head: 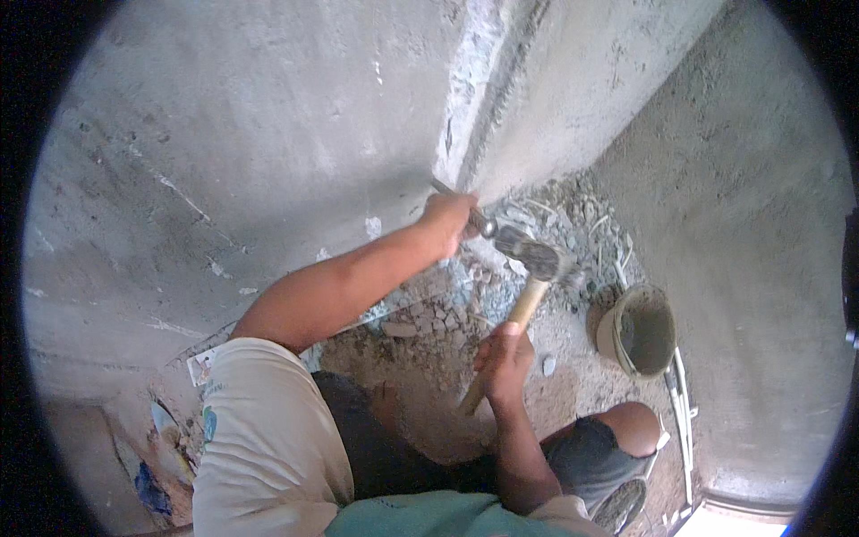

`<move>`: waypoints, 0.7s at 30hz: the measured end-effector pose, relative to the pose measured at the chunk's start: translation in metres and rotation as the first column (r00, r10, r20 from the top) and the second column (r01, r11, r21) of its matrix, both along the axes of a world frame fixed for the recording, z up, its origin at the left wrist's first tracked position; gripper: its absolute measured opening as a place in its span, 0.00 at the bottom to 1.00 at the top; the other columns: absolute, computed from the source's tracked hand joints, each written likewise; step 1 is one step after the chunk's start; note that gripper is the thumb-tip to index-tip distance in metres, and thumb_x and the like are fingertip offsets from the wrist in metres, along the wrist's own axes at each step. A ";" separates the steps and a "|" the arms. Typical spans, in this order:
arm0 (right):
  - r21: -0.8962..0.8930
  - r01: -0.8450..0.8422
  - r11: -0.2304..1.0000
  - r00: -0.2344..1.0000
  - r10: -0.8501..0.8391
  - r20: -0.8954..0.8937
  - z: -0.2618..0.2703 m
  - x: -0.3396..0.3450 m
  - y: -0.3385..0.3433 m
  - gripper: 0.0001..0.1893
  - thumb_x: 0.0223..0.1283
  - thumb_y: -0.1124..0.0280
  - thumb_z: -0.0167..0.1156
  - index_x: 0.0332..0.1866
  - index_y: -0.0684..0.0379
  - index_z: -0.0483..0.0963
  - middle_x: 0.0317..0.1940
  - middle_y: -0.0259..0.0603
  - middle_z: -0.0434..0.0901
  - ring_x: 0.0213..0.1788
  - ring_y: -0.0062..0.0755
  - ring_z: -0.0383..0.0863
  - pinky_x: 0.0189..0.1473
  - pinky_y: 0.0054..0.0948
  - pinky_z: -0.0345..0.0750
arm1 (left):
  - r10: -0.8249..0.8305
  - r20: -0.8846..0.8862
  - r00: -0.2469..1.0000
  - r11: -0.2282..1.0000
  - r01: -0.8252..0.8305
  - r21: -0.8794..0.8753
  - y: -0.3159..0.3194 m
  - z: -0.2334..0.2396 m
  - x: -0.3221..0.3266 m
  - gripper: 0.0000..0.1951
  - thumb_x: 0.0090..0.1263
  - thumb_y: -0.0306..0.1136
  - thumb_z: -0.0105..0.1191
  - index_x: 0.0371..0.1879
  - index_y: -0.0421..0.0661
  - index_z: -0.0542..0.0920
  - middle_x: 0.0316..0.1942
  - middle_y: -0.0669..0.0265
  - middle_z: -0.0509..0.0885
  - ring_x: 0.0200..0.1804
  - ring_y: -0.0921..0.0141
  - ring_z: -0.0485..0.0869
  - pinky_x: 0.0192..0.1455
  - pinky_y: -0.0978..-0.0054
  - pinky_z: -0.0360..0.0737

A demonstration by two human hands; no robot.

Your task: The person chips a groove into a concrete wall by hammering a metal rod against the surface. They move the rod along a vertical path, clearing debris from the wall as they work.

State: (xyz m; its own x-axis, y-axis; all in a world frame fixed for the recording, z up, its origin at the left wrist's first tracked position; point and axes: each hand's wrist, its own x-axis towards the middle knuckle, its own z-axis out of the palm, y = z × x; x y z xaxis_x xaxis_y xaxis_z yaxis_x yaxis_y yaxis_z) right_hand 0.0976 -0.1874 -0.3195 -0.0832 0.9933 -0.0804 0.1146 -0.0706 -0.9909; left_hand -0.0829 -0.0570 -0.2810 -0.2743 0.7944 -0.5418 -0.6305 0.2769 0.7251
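Note:
My left hand grips a metal chisel, whose tip points at the lower end of a chipped strip in the wall corner. In my right hand is a hammer with a pale wooden handle and a dark metal head. The hammer's face is at, or very close to, the chisel's struck end; contact cannot be settled. Part of the chisel's shank is hidden by my left fingers. The strip shows rough, whitish, broken material between the plastered left wall and the right wall face.
Broken rubble covers the floor below the corner. To the right stands a bucket beside white pipes along the wall. A blue item and other debris lie at the lower left. My bent knee is near the bucket.

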 end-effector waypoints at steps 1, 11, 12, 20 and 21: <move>0.003 0.031 1.000 1.000 -0.031 0.005 0.009 0.010 -0.001 0.26 0.62 0.44 0.39 0.31 0.61 0.66 0.14 0.35 0.67 0.14 0.24 0.66 0.16 0.23 0.65 | -0.016 -0.018 1.000 1.000 0.016 -0.012 -0.003 0.002 0.004 0.06 0.63 0.31 0.51 0.28 0.41 0.74 0.25 0.65 0.75 0.25 0.72 0.73 0.24 0.74 0.72; 0.710 0.201 0.675 0.946 0.054 -0.319 0.089 0.016 -0.002 0.26 0.61 0.42 0.41 0.33 0.59 0.66 0.18 0.39 0.70 0.20 0.31 0.72 0.24 0.26 0.72 | -0.032 -0.023 0.999 0.999 0.032 -0.024 0.002 0.019 0.012 0.06 0.63 0.33 0.52 0.29 0.44 0.74 0.26 0.68 0.75 0.27 0.72 0.74 0.27 0.73 0.73; 0.710 0.147 0.689 0.987 -0.058 -0.148 0.059 0.016 -0.001 0.29 0.59 0.38 0.40 0.30 0.59 0.66 0.18 0.37 0.70 0.19 0.31 0.71 0.23 0.25 0.71 | -0.042 -0.015 0.999 0.999 0.042 -0.012 0.004 0.020 0.010 0.07 0.64 0.33 0.52 0.29 0.43 0.74 0.26 0.68 0.75 0.27 0.72 0.74 0.27 0.73 0.74; -0.138 0.187 0.973 0.981 -0.192 -0.021 0.005 0.026 0.004 0.28 0.62 0.42 0.37 0.24 0.59 0.63 0.11 0.34 0.63 0.10 0.24 0.63 0.12 0.24 0.64 | -0.150 -0.046 0.988 0.988 0.151 0.033 -0.009 -0.012 0.032 0.09 0.65 0.32 0.51 0.31 0.36 0.73 0.30 0.57 0.78 0.30 0.66 0.80 0.30 0.68 0.82; -0.098 0.236 0.967 0.971 -0.238 -0.002 0.002 0.032 0.009 0.28 0.62 0.41 0.37 0.24 0.59 0.63 0.10 0.34 0.63 0.09 0.24 0.63 0.12 0.24 0.64 | -0.154 -0.018 0.988 0.987 0.155 0.053 -0.009 -0.014 0.040 0.09 0.65 0.31 0.51 0.32 0.35 0.73 0.30 0.55 0.78 0.30 0.65 0.80 0.32 0.67 0.83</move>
